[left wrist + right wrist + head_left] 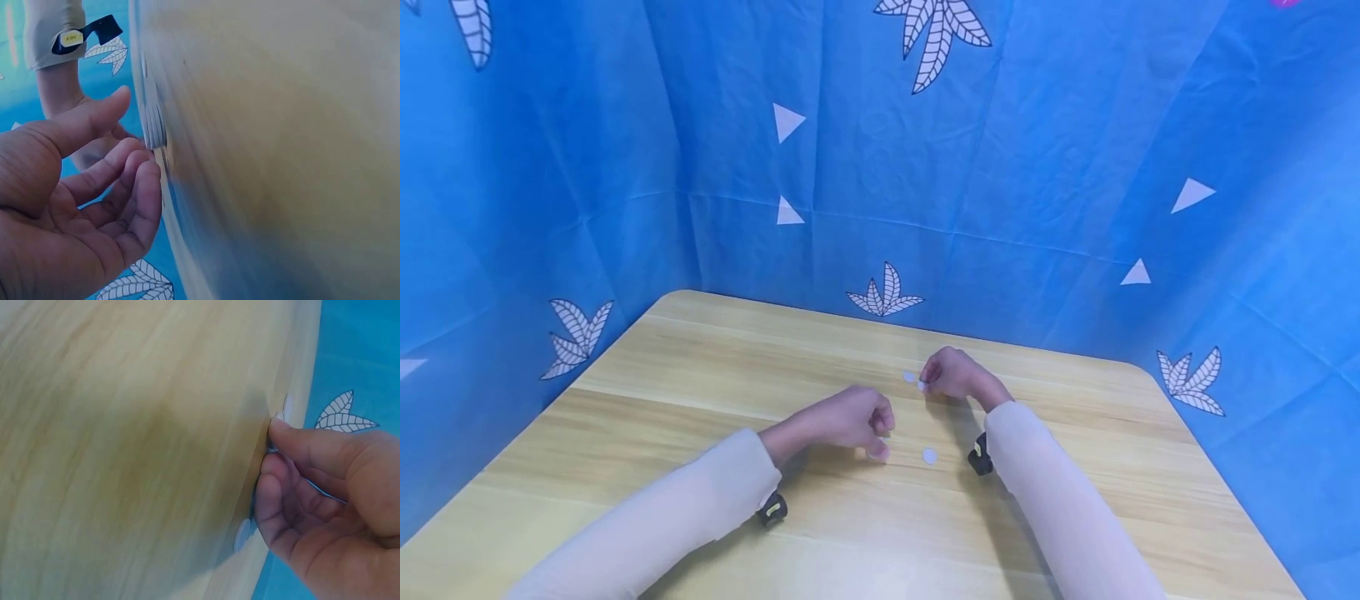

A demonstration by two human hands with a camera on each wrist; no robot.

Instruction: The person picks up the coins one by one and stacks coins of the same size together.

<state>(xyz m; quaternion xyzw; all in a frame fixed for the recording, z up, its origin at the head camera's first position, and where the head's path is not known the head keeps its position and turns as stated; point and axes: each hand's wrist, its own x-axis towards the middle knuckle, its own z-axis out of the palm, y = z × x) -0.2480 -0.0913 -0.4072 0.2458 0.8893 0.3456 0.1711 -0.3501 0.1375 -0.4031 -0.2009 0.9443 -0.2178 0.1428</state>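
Note:
Several small white round discs are on the wooden table. My left hand [852, 418] hovers low, thumb spread from loosely curled fingers [147, 169]. In the left wrist view, a short stack of discs [154, 127] shows beyond the gap between thumb and fingertips. Farther out, my right hand [953, 373] has its fingers bent together, its fingertips at a white disc [921, 386]. The right wrist view has the right thumb tip right on that disc [279, 416]. Just beyond it lies another disc [909, 377].
A separate disc [929, 456] lies right of my left hand. In the right wrist view another disc [242, 534] sits beside my fingers. Blue patterned cloth [880, 167] hangs around the table's [715, 350] far and side edges. Black wrist cameras [772, 508] hang under both sleeves.

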